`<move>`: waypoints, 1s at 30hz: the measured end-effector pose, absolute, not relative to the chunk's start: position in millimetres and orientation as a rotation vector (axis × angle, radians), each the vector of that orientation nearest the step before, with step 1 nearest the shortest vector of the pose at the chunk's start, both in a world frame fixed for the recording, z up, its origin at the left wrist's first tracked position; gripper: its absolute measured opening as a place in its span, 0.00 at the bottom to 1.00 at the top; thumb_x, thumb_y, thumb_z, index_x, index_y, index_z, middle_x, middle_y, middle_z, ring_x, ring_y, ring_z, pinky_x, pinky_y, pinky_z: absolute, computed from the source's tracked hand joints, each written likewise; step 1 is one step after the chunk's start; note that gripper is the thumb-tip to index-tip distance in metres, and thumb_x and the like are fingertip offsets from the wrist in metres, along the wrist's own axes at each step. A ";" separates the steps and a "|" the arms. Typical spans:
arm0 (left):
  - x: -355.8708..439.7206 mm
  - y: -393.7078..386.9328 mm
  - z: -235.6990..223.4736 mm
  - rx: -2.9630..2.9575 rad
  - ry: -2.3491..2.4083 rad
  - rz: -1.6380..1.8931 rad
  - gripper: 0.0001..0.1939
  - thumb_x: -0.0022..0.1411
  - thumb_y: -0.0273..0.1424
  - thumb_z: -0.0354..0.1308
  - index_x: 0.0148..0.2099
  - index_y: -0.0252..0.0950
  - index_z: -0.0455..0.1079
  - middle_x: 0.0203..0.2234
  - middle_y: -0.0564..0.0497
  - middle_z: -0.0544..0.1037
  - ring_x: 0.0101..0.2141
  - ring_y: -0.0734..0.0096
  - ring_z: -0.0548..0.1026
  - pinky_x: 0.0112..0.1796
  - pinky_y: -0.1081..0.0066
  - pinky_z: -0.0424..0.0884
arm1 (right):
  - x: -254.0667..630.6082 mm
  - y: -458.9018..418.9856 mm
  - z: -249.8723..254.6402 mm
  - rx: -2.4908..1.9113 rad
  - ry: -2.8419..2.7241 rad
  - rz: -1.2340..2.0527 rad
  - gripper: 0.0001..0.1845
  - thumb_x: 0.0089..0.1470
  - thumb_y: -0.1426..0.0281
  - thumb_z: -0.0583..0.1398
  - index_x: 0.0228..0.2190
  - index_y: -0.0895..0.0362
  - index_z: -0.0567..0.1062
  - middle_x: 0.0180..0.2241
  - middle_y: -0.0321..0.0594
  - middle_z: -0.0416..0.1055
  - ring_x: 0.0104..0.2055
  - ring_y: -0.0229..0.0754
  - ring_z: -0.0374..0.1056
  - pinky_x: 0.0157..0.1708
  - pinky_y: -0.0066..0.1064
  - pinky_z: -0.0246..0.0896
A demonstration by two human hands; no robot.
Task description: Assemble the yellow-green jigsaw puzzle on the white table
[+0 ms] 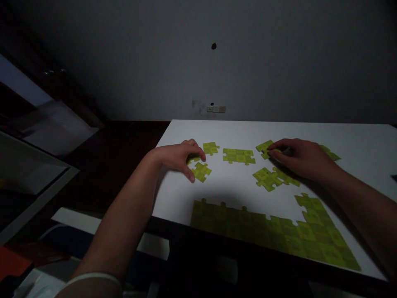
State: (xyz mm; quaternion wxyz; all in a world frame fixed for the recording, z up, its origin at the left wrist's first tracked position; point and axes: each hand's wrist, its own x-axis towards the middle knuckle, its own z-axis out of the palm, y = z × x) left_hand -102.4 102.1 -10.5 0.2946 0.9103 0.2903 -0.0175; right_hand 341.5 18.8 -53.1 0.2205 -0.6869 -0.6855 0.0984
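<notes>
A partly joined yellow-green puzzle [273, 236] lies along the near edge of the white table [341, 136]. Loose pieces lie beyond it. My left hand [178, 157] rests with its fingers curled; the fingertips touch a loose piece [201, 171] and cover part of another piece [194, 159]. My right hand [302, 157] lies over the right-hand pieces, thumb and forefinger pinching a piece [264, 148]. A joined pair [238, 156] sits between my hands, and a small cluster [271, 178] lies under my right wrist.
One more piece [211, 147] lies near my left fingertips, and another piece [329, 153] shows behind my right hand. A grey wall with a socket plate [216, 109] stands behind the table. Dim shelving and papers [46, 128] are at the left, beyond a dark floor.
</notes>
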 end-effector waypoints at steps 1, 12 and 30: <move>-102.4 101.2 -10.5 2.437 0.789 -0.063 0.39 0.52 0.49 0.82 0.64 0.48 0.81 0.61 0.43 0.72 0.63 0.45 0.68 0.69 0.50 0.65 | 341.6 18.9 -53.4 -1.890 -1.901 0.272 0.23 0.59 0.47 0.64 0.43 0.48 0.88 0.36 0.49 0.85 0.39 0.64 0.81 0.44 0.57 0.74; -96.5 99.9 -7.8 2.445 0.670 -0.139 0.29 0.61 0.32 0.71 0.64 0.52 0.85 0.56 0.47 0.73 0.60 0.51 0.69 0.70 0.49 0.64 | 342.5 18.7 -57.4 -1.805 -1.934 0.258 0.20 0.63 0.49 0.64 0.44 0.47 0.89 0.40 0.50 0.86 0.43 0.65 0.82 0.49 0.57 0.76; -105.1 105.9 -7.9 2.365 1.097 0.041 0.32 0.62 0.42 0.65 0.66 0.38 0.73 0.55 0.40 0.79 0.49 0.54 0.77 0.53 0.59 0.74 | 335.2 15.9 -50.1 -1.679 -2.157 0.165 0.24 0.67 0.53 0.63 0.56 0.49 0.89 0.46 0.50 0.87 0.56 0.66 0.78 0.59 0.60 0.74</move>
